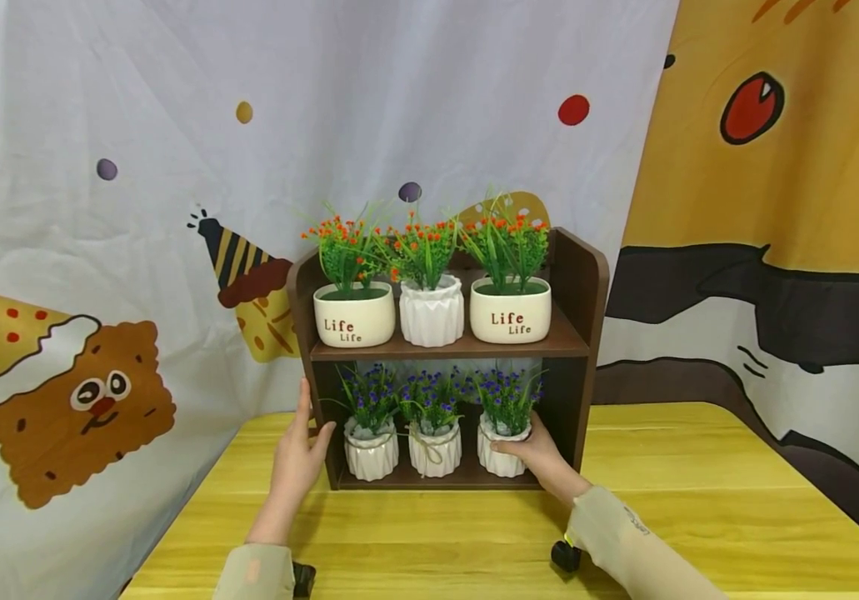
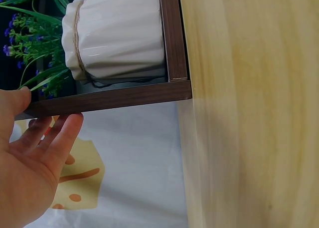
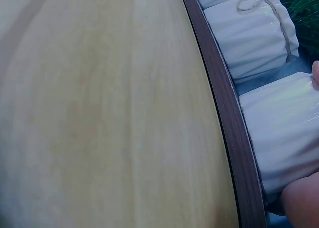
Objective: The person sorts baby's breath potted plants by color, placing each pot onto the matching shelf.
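A dark brown two-tier shelf (image 1: 444,353) stands on the table. At its left side my left hand (image 1: 300,454) holds the side panel (image 2: 109,99), the thumb at the front edge and the fingers along the outside. My right hand (image 1: 545,457) grips the rightmost white ribbed flowerpot (image 1: 501,457) on the lower tier, thumb in front; this pot (image 3: 281,133) holds purple flowers. Beside it are a middle ribbed pot (image 1: 435,454) with a twine bow and a left ribbed pot (image 1: 372,457), both with purple flowers.
On the upper tier, two oval cream "Life" pots, left (image 1: 355,315) and right (image 1: 510,312), flank a white ribbed pot (image 1: 432,312); all carry orange flowers. The yellow wood-grain table (image 1: 429,542) extends in front. A cartoon-printed cloth (image 1: 174,100) hangs behind.
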The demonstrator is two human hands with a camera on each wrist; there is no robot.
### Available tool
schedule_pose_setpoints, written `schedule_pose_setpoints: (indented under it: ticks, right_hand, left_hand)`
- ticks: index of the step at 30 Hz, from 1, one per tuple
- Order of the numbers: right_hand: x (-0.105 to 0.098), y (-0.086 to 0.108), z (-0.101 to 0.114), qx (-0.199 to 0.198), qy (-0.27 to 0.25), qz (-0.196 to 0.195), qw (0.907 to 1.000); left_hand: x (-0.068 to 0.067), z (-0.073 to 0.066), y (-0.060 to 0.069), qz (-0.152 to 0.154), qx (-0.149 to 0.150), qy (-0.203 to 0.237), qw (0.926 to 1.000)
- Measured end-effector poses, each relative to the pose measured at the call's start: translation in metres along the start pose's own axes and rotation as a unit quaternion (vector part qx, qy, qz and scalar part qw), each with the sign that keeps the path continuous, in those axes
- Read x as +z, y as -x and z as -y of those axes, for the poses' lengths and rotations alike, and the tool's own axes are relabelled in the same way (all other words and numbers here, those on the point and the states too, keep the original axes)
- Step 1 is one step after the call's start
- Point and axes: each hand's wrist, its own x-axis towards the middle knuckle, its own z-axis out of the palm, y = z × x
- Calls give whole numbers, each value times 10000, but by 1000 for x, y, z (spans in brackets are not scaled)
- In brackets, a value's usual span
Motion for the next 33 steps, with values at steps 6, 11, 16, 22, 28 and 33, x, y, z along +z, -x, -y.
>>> schedule_pose_setpoints:
  ticks: [6,11,16,22,28,33]
  right_hand:
    - [-2,-3,0,60,12,71,10000]
    - [-4,-3,2,119,79,152,9998]
    - [-6,0,4,225,93,268,9993]
    - [-13,15,11,197,395,275,9986]
    - [-20,33,25,6,948,87,9955]
    - [-24,49,39,-70,1273,158,9917]
  left_hand:
    - [0,-1,0,8,-60,11,10000]
    - [-1,-2,-1,30,-119,39,9999]
    - [-1,-1,0,32,-106,32,9999]
    - [0,-1,0,-8,-38,60,10000]
    - [1,0,0,11,-111,88,9999]
    - [0,0,1,93,-333,173,9993]
